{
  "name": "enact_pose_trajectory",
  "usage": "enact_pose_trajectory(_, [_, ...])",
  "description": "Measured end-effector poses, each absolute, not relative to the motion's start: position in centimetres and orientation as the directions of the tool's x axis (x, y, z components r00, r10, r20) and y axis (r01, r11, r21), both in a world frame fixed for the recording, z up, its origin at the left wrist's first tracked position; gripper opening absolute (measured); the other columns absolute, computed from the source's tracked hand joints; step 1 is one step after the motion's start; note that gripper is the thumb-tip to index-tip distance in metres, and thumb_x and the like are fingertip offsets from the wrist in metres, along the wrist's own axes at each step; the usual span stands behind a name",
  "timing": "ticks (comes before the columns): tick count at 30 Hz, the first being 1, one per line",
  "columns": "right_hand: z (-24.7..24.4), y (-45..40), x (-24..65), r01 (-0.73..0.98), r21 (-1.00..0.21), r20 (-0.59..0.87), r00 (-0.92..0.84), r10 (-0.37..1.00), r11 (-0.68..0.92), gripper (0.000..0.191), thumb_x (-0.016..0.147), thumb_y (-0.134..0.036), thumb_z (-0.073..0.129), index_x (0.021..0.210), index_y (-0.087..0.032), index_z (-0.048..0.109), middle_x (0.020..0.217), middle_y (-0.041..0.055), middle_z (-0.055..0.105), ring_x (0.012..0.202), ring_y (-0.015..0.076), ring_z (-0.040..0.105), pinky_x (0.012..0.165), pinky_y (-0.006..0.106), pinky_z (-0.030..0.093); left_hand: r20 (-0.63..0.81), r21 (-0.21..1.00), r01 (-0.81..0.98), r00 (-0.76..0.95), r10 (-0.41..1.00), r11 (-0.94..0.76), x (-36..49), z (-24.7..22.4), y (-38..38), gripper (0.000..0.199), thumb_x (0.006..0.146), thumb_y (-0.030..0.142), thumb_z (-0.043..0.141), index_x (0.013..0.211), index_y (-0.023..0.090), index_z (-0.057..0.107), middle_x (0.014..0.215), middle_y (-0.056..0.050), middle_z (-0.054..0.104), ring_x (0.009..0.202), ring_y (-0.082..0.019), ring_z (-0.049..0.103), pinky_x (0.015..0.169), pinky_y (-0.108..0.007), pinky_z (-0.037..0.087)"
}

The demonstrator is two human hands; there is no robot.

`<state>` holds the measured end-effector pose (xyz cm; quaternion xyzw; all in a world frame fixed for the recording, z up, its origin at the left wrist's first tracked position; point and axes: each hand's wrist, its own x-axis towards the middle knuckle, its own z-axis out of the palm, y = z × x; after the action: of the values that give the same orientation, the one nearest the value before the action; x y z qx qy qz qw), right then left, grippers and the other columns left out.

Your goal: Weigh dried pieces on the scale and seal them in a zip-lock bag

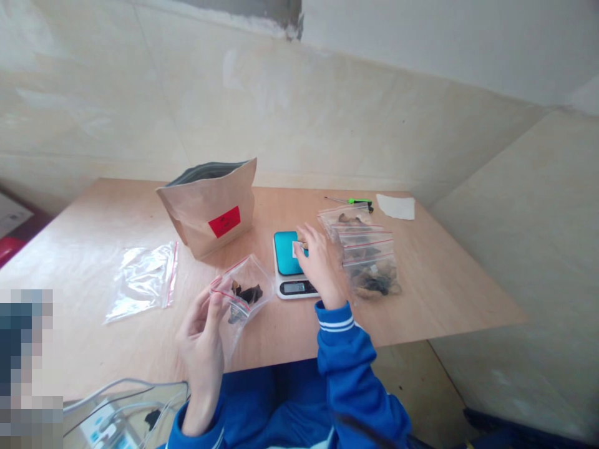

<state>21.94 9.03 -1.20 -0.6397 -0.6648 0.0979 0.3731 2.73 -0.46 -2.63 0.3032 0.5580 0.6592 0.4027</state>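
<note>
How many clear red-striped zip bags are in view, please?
6: one empty bag at left on the plywood table, one bag in the left hand, four overlapping bags at right, possibly hiding more.

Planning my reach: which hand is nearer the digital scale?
Right. The right hand is over the right edge of the digital scale; the left hand is farther off, to the scale's left.

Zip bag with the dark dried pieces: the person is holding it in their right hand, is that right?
No, the hand is wrong: the head view shows the zip bag held in the left hand, not the right. The right hand is over the digital scale.
</note>
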Motion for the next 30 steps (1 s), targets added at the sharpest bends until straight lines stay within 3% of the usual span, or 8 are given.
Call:
enact_pose_trajectory(3, [-3.8,10.9,23.9,0.849,-0.52,0.333,0.102,0.937,0.092,0.038,0.089,-0.009,0.055,0.125,-0.009,0.065,0.133,0.0198,0.062,0.13,0.0305,0.054,0.114,0.05,0.039,-0.042,0.976,-0.206,-0.477,0.878,-0.066,2.6,-2.5,-0.6,0.041,0.084,0.048,0.069,0.114,0.02,0.072,0.112,-0.008,0.075,0.093,-0.019,0.074,0.083,-0.027,0.06])
enact_pose_trajectory(9, [-5.4,11.8,25.4,0.768,-0.614,0.363,0.067,0.929,0.185,0.036,0.084,-0.007,0.055,0.116,-0.013,0.07,0.113,0.0146,0.072,0.11,0.0267,0.065,0.104,0.045,0.046,-0.046,0.973,-0.221,-0.451,0.891,-0.062,2.5,-2.5,-0.8,0.039,0.086,0.046,0.068,0.114,0.019,0.071,0.117,-0.008,0.074,0.098,-0.019,0.073,0.087,-0.029,0.059])
enact_pose_trajectory(25, [-3.3,10.1,25.0,0.677,-0.707,0.444,0.203,0.873,0.202,0.028,0.085,-0.012,0.053,0.103,-0.015,0.074,0.105,0.0123,0.073,0.099,0.024,0.067,0.093,0.039,0.053,-0.035,0.969,-0.237,-0.418,0.908,-0.072,2.5,-2.6,-0.6,0.042,0.085,0.047,0.069,0.117,0.019,0.07,0.114,-0.009,0.074,0.106,-0.022,0.071,0.089,-0.03,0.059])
enact_pose_trajectory(30, [-3.5,10.4,25.7,0.61,-0.773,0.441,0.317,0.84,0.175,0.028,0.086,-0.017,0.053,0.105,-0.014,0.073,0.11,0.0145,0.072,0.097,0.0254,0.069,0.091,0.042,0.055,-0.039,0.967,-0.245,-0.396,0.918,-0.064,2.5,-2.8,-0.7,0.043,0.086,0.048,0.068,0.118,0.019,0.069,0.117,-0.009,0.073,0.107,-0.024,0.07,0.089,-0.033,0.059])
